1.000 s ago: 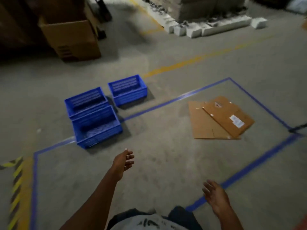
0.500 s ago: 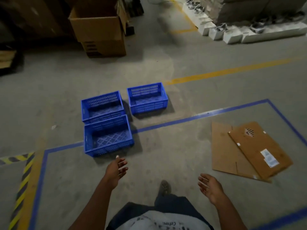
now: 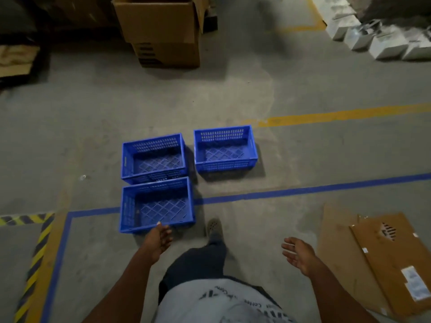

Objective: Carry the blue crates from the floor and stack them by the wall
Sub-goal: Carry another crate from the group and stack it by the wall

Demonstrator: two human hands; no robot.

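Three empty blue crates stand on the concrete floor. The nearest crate [image 3: 156,205] sits across a blue floor line, touching a second crate [image 3: 154,158] behind it. The third crate [image 3: 225,148] stands apart to the right. My left hand [image 3: 159,237] is open, its fingertips right at the near rim of the nearest crate, holding nothing. My right hand [image 3: 298,254] is open, palm turned inward, well right of the crates over bare floor.
Flattened cardboard [image 3: 382,252] lies on the floor at right. A large open cardboard box [image 3: 163,29] stands on another box at the back. White blocks [image 3: 377,43] line the far right. Yellow-black hazard tape [image 3: 32,264] runs at left. My foot [image 3: 214,227] is beside the nearest crate.
I have walked closer to the crates, which now fill more of the view. My left hand has reached forward to the nearest crate's rim. The right hand stays open at my side.
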